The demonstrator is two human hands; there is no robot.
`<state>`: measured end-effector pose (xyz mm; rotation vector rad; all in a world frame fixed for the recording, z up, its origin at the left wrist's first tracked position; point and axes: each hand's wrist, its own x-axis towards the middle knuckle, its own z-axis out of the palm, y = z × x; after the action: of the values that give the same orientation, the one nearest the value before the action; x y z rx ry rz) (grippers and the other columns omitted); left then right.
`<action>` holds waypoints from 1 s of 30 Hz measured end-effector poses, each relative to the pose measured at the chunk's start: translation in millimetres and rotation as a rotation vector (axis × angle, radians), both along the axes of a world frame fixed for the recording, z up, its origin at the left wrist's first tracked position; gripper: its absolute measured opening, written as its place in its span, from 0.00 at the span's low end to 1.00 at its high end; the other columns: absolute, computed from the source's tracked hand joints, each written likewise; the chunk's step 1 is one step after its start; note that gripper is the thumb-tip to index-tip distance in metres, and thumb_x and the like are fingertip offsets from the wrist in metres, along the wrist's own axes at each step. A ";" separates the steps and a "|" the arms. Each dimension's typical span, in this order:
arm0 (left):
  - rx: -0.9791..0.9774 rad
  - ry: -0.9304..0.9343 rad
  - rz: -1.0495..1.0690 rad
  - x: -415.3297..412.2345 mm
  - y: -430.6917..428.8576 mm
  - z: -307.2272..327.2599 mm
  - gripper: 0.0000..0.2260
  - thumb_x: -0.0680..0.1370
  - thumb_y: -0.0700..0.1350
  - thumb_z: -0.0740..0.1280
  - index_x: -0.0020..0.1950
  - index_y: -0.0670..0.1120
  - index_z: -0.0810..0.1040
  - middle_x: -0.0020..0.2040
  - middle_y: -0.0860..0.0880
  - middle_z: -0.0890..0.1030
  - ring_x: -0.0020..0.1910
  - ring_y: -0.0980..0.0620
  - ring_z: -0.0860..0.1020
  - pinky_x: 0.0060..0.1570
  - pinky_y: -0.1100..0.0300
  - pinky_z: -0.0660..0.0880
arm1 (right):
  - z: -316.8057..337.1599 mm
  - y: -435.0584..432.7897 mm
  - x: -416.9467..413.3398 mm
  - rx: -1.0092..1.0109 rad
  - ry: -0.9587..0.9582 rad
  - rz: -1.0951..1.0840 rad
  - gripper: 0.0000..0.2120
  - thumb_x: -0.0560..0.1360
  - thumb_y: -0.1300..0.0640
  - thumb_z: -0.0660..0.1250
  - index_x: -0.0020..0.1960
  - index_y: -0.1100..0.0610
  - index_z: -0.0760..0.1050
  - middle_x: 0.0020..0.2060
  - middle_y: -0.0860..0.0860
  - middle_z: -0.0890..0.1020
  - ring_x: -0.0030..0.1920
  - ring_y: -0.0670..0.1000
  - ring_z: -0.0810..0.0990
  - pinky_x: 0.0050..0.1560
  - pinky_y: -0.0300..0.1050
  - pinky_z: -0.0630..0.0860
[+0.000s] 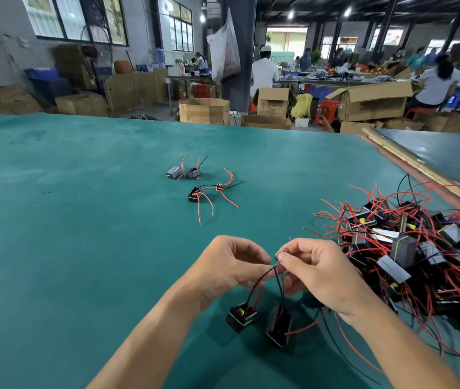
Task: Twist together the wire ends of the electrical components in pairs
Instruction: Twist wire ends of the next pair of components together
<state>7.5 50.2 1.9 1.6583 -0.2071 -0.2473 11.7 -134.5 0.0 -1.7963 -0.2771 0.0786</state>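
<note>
The green table (82,220) carries everything. A heap of loose components (408,248) sprawls at its right side, within easy reach of the right hand, so it is probably the supply. Well left of the heap and farther off lie a finished-looking pair (212,192) and a second pair (183,173), seemingly set aside as done.

Just left of the heap, two black components (241,315) sit below the hands; I cannot tell whether they rest on the cloth or hang just off it. Their black leads (259,279) run upward and lean together into an inverted V, with the ends meeting at the top.

There the left hand (223,265) and right hand (315,265) each pinch thumb against forefinger, closed tight on the lead ends, the other fingers loosely curled — a hold suited to rolling the tips together.
</note>
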 end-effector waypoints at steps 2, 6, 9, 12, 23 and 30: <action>0.000 0.001 -0.008 -0.1 -0.6 -0.6 0.06 0.70 0.37 0.77 0.43 0.43 0.81 0.37 0.48 0.82 0.31 0.54 0.77 0.33 0.64 0.74 | -0.1 0.5 0.0 -0.033 -0.004 -0.003 0.08 0.76 0.66 0.69 0.39 0.60 0.81 0.29 0.53 0.83 0.25 0.50 0.78 0.29 0.38 0.75; -0.004 -0.017 0.004 -0.6 -1.0 -2.8 0.09 0.69 0.34 0.77 0.44 0.44 0.81 0.39 0.47 0.84 0.35 0.50 0.78 0.39 0.60 0.76 | -0.6 -0.8 1.6 -0.022 0.028 -0.005 0.03 0.74 0.66 0.72 0.44 0.61 0.79 0.31 0.54 0.84 0.25 0.49 0.78 0.29 0.39 0.75; -0.035 -0.023 0.025 0.4 -1.6 -3.4 0.09 0.72 0.29 0.72 0.43 0.42 0.79 0.38 0.45 0.84 0.33 0.49 0.79 0.37 0.60 0.78 | -0.2 -1.7 2.2 -0.045 0.016 0.000 0.05 0.73 0.66 0.73 0.41 0.60 0.80 0.30 0.54 0.84 0.25 0.50 0.78 0.29 0.40 0.75; -0.067 -0.007 0.054 0.9 -2.6 -3.2 0.08 0.74 0.29 0.69 0.46 0.41 0.77 0.37 0.45 0.84 0.28 0.50 0.79 0.33 0.61 0.77 | -0.6 -2.0 1.6 -0.070 0.011 0.013 0.08 0.73 0.65 0.73 0.37 0.57 0.81 0.29 0.53 0.83 0.25 0.51 0.78 0.29 0.40 0.75; -0.053 -0.046 0.048 -0.5 -3.3 -2.5 0.11 0.74 0.27 0.68 0.47 0.42 0.82 0.34 0.50 0.83 0.26 0.52 0.79 0.28 0.64 0.75 | -1.9 -1.0 0.7 -0.078 -0.003 0.021 0.07 0.73 0.64 0.74 0.37 0.58 0.80 0.28 0.52 0.82 0.25 0.49 0.78 0.29 0.38 0.74; -0.080 -0.013 0.065 -2.3 -1.5 -0.2 0.03 0.75 0.33 0.71 0.44 0.40 0.83 0.33 0.46 0.81 0.26 0.53 0.77 0.29 0.63 0.75 | -3.6 0.2 0.7 -0.104 -0.012 0.037 0.09 0.72 0.61 0.75 0.35 0.55 0.81 0.27 0.52 0.83 0.23 0.48 0.78 0.27 0.37 0.73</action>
<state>5.2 48.7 1.6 1.5848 -0.1708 -0.1771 12.4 -134.3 -3.6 -1.8952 -0.3193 0.1102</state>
